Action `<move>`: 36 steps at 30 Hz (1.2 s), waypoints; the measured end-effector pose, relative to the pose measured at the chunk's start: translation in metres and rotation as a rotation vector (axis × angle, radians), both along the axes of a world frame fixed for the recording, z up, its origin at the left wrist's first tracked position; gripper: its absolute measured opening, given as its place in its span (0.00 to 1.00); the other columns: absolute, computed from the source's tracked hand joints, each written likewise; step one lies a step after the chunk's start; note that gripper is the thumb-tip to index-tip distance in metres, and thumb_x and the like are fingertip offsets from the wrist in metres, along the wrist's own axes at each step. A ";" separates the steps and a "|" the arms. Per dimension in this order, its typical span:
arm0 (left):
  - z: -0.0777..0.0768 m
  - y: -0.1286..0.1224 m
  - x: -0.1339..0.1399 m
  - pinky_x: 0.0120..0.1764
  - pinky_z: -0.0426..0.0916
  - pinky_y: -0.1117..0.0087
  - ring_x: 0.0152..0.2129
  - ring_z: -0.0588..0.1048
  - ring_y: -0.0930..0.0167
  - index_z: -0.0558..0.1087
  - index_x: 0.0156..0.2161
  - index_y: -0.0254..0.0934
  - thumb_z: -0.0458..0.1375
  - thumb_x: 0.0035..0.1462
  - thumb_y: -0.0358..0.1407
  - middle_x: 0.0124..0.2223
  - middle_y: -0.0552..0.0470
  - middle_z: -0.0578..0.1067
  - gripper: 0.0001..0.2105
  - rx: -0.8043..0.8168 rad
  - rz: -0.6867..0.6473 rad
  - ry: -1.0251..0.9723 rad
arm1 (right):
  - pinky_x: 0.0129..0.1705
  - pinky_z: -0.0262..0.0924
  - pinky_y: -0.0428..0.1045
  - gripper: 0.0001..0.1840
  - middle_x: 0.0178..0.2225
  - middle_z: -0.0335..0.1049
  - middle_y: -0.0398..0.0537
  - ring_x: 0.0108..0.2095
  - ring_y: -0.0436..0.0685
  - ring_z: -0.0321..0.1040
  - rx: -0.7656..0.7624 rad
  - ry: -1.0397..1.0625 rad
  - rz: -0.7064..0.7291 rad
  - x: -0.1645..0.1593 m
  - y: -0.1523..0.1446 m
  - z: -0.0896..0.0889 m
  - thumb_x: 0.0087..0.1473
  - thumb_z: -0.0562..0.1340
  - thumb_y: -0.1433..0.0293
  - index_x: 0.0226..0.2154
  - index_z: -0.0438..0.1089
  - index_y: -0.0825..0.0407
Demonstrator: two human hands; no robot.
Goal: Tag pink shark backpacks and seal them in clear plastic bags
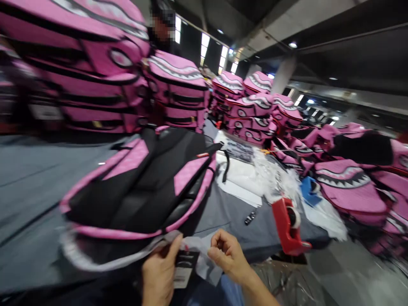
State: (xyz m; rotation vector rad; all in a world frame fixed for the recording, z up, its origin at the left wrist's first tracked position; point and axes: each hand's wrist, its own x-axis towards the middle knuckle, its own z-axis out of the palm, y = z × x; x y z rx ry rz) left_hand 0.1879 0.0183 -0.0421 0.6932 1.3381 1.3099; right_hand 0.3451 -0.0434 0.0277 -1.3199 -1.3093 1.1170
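Note:
A black and pink backpack [127, 199] lies on the grey-covered table with its straps and padded back facing up. Along its near edge curves a band of thin white translucent plastic [105, 264], blurred on the left. My left hand [161, 270] is closed, thumb and fingers pinching this plastic at the bag's near edge. To its right, my right hand [231, 257] is closed too, its curled fingertips at the plastic's other end; exactly what they grip is partly hidden. A black and white hang tag [183, 270] dangles between my hands.
Stacked pink backpacks [178, 93] line the table's back. On the right stand a red tape dispenser [288, 227] and a blue one [310, 191], near white plastic packaging [242, 170] and a small black item [250, 217]. Another person [162, 29] stands behind the stacks.

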 end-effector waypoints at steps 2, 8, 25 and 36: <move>0.003 0.002 -0.001 0.38 0.74 0.61 0.32 0.79 0.59 0.78 0.32 0.36 0.71 0.29 0.62 0.31 0.48 0.81 0.32 -0.014 -0.007 -0.035 | 0.30 0.50 0.45 0.24 0.24 0.61 0.37 0.24 0.48 0.54 0.143 -0.262 0.174 -0.015 0.029 0.017 0.61 0.62 0.48 0.28 0.64 0.50; 0.002 -0.001 0.001 0.32 0.72 0.63 0.26 0.77 0.60 0.78 0.28 0.35 0.72 0.26 0.59 0.25 0.49 0.79 0.29 -0.025 -0.001 -0.085 | 0.29 0.52 0.46 0.11 0.25 0.70 0.43 0.26 0.53 0.65 0.430 -0.957 0.153 -0.037 0.083 0.002 0.61 0.66 0.63 0.29 0.70 0.50; -0.014 -0.002 -0.002 0.56 0.69 0.57 0.45 0.79 0.56 0.81 0.35 0.37 0.73 0.32 0.60 0.37 0.48 0.83 0.30 -0.101 0.009 -0.319 | 0.33 0.58 0.44 0.08 0.28 0.71 0.42 0.28 0.51 0.66 0.211 -0.564 0.181 -0.033 0.079 -0.019 0.53 0.55 0.77 0.34 0.67 0.50; 0.019 -0.001 -0.014 0.48 0.77 0.59 0.46 0.80 0.55 0.79 0.41 0.39 0.78 0.27 0.49 0.42 0.47 0.83 0.32 -0.225 -0.024 -0.498 | 0.32 0.54 0.46 0.05 0.27 0.66 0.43 0.28 0.52 0.60 0.087 -0.350 -0.050 -0.048 0.075 -0.037 0.47 0.60 0.68 0.24 0.69 0.51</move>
